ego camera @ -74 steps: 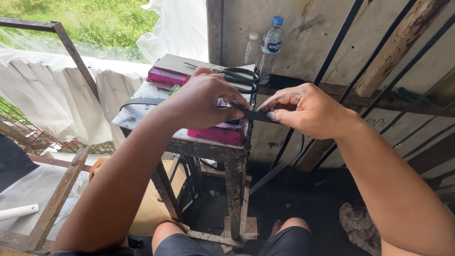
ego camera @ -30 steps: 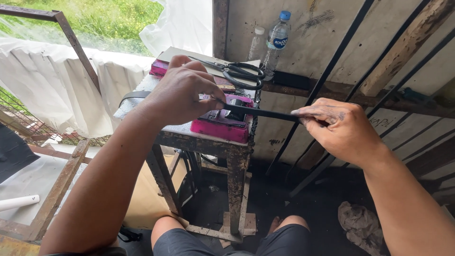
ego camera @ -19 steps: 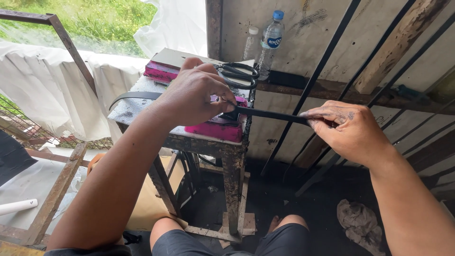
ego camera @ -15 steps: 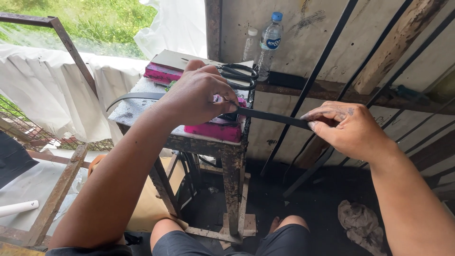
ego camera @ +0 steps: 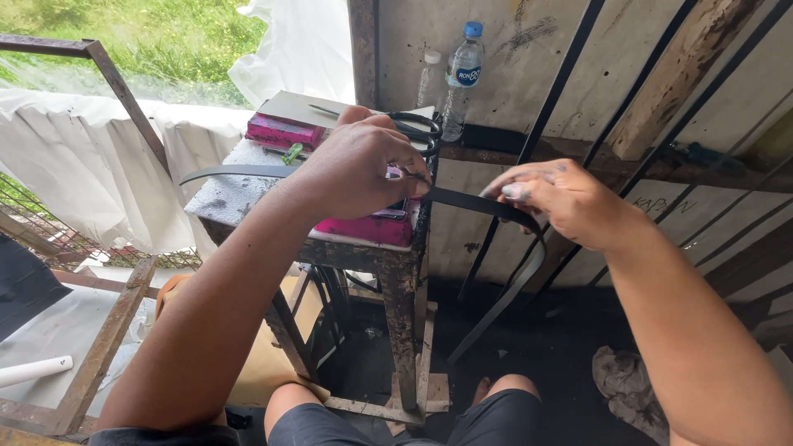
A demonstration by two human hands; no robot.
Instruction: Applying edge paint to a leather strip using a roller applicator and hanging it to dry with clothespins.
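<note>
My left hand (ego camera: 363, 165) presses a long black strap (ego camera: 483, 204) down on the small worn table (ego camera: 239, 198), fingers closed on it near the table's right edge. My right hand (ego camera: 562, 198) grips the same strap a short way to the right, off the table, bending it so that its free end (ego camera: 504, 297) hangs down toward the floor. The strap's other end (ego camera: 231, 172) runs left across the tabletop. Black scissors (ego camera: 417, 128) lie just behind my left hand.
Pink flat boxes (ego camera: 285, 130) and a pink block (ego camera: 376, 227) lie on the table. Two plastic bottles (ego camera: 462, 78) stand on a ledge against the wall. Black metal bars (ego camera: 570, 74) lean at the right. A rusty frame (ego camera: 116, 83) and white cloth (ego camera: 91, 165) are at the left.
My right hand slid out along the strap to the right, then came back toward the table. The strap, earlier stretched straight between the hands, now bends down at my right hand.
</note>
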